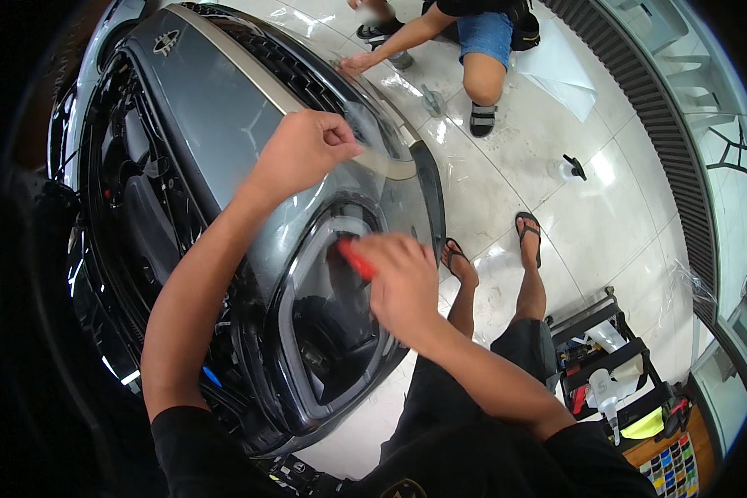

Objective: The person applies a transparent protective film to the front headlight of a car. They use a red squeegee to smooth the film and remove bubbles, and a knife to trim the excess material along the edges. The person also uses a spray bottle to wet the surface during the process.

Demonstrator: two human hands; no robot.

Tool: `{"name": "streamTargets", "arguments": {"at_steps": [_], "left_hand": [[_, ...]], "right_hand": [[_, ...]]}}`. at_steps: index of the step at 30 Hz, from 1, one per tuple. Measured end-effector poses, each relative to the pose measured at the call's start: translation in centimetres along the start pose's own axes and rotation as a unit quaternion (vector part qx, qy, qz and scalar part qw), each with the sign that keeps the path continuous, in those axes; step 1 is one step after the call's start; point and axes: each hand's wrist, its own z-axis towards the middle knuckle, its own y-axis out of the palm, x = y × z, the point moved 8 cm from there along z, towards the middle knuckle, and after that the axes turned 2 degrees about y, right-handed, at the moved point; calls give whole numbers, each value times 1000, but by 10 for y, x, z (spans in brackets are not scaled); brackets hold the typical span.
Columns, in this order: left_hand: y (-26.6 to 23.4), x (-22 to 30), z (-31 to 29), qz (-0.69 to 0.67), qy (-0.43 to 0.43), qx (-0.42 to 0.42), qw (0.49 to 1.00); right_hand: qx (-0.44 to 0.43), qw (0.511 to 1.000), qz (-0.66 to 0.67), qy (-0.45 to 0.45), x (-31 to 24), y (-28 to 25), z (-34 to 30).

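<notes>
My left hand [307,149] is closed in a pinch over the car's front bumper [340,184]. A see-through film [383,163] stretches from its fingertips to the right, its outline hard to make out against the glossy bodywork. In my right hand [405,286], smeared by motion, is a small red squeegee [356,260]. This hand hovers over or touches the headlight [328,319]; which of the two I cannot tell. The grey bonnet [216,95] lies to the left of my left hand.
Another person's hand [358,64] touches the car's far front end. A spray bottle [571,168] stands on the tiled floor [631,191]. At the lower right is a black tool cart [593,319] with bottles and a yellow cloth [643,425]. White sheeting [556,70] lies behind the other person.
</notes>
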Motion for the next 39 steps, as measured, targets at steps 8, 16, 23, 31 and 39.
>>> {"name": "streamTargets", "arguments": {"at_steps": [8, 16, 23, 31, 39], "left_hand": [[1, 8, 6, 34, 25, -10, 999], [1, 0, 3, 7, 6, 0, 1000], [-4, 6, 2, 32, 1, 10, 999], [-14, 36, -39, 268, -33, 72, 960], [-51, 44, -141, 190, -102, 162, 963]], "right_hand": [[38, 991, -47, -121, -7, 9, 42], [56, 995, -11, -79, -24, -12, 21], [58, 992, -21, -112, -2, 13, 48], [1, 996, -49, -68, -58, 19, -43], [-44, 999, 1, -16, -8, -8, 12]]}}
